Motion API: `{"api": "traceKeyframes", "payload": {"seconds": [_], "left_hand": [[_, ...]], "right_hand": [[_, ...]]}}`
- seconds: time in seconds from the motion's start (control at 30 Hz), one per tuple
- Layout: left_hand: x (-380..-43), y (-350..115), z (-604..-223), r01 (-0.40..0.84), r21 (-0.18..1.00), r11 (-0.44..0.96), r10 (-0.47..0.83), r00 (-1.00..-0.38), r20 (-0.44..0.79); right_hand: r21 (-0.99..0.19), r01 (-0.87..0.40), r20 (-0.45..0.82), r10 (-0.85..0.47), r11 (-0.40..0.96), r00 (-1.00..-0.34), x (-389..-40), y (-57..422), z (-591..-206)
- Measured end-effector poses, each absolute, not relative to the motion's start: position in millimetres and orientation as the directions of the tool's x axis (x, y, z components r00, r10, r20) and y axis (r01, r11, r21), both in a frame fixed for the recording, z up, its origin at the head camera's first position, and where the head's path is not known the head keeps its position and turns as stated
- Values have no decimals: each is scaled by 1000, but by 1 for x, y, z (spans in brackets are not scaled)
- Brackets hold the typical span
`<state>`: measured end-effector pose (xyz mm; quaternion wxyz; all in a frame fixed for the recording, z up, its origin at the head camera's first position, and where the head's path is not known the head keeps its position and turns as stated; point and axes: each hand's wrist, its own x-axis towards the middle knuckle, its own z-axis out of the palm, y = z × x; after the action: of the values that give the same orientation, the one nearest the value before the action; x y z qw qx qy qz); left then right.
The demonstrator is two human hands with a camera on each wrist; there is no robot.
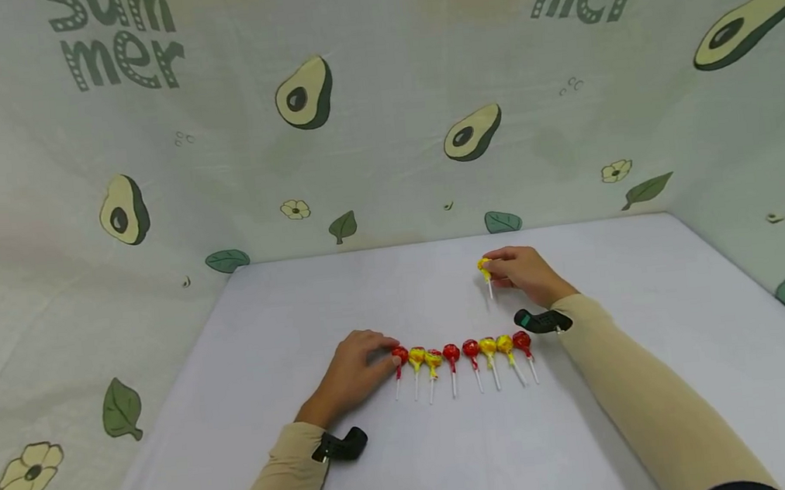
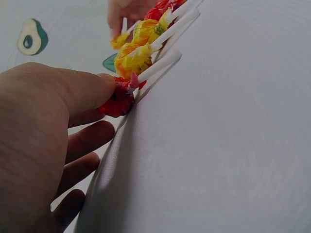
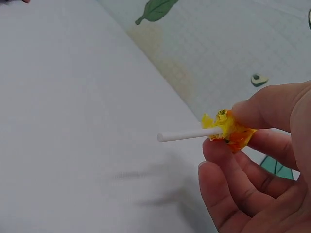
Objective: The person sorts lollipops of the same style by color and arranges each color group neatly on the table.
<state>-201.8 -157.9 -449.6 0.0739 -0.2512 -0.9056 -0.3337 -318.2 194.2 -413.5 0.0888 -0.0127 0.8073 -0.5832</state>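
Several wrapped lollipops, red ones and yellow ones, lie side by side in a row on the white table [image 1: 412, 469], sticks toward the person. At the row's left end, my left hand [image 1: 354, 369] pinches the head of a red lollipop [image 2: 116, 101] between thumb and index finger, its other fingers spread. Farther back, beyond the row's right half, my right hand [image 1: 524, 274] holds a yellow lollipop [image 3: 238, 137] by its wrapped head. In the right wrist view, its white stick [image 3: 187, 135] points away from the palm, apart from the tabletop. A red lollipop [image 1: 522, 340] ends the row on the right.
A pale cloth [image 1: 386, 175] printed with avocados, leaves and flowers hangs behind the table and along its sides. Black wrist devices [image 1: 343, 444] sit on both forearms over beige sleeves.
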Motion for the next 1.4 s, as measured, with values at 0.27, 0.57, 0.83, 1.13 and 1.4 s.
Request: {"api": "traceKeyframes", "payload": {"seconds": [0.27, 0.57, 0.83, 1.13, 1.4], "left_hand": [[-200, -159, -451, 507, 560, 655, 403, -861, 309], [-201, -158, -452, 505, 537, 676, 405, -863, 303], [-203, -159, -453, 482, 530, 698, 401, -876, 268], [-203, -158, -452, 495, 537, 684, 407, -869, 282], [-203, -158, -452, 481, 530, 699, 398, -877, 270]], "right_hand": [[-949, 80, -126, -136, 304, -983, -329, 184, -416], [-927, 124, -170, -103, 353, -980, -335, 173, -419], [-908, 116, -170, -103, 402, -980, -343, 167, -419], [-891, 106, -164, -95, 441, -982, -353, 163, -421], [-875, 76, -141, -102, 478, -985, -358, 159, -422]]}}
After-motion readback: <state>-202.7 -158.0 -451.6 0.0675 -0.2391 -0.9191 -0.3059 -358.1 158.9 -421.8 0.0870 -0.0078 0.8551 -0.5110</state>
